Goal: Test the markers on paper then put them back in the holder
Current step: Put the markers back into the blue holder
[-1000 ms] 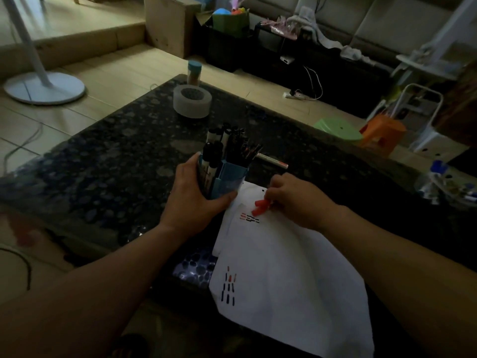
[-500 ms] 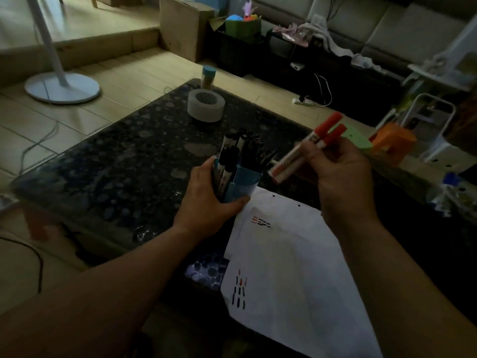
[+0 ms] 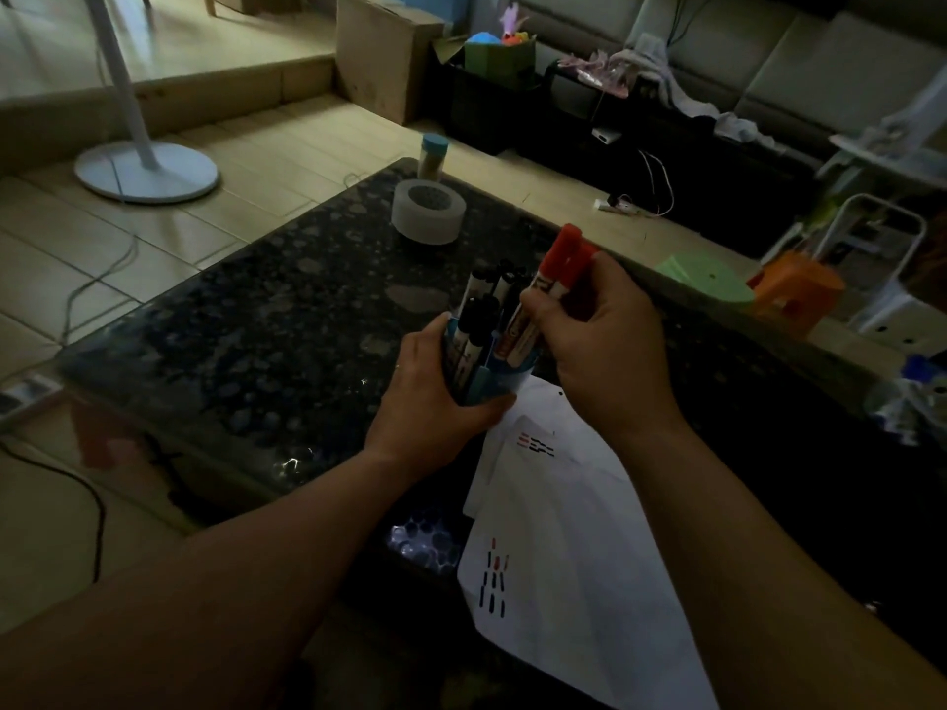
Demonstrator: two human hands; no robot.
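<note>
Head view, table (image 3: 256, 351): dark speckled stone top, running from the near edge up to the far left corner.
Paper (image 3: 589, 581): white sheets overlapping on the near right part of the table, the lowest one hanging past the near edge.
Right hand (image 3: 604, 351): fingers curled round two red markers, grasping them together above the holder.
Left hand (image 3: 435, 397): wrapped round the holder from its left side, thumb across the near face, clasping it.
Holder (image 3: 505, 384): blue, upright on the table, just beside the far left corner of the paper.
Tape roll (image 3: 428, 212): pale, lying flat near the far corner, well apart from the holder.
Red markers (image 3: 558, 258): red caps up, tilted slightly right, lower ends reaching into the right side of the holder's mouth; how deep cannot be told.
Black markers (image 3: 481, 299): standing in the holder, left of the red pair.
Test strokes (image 3: 494, 581): short black and red dashes on the paper, with a second cluster nearer the holder.
</note>
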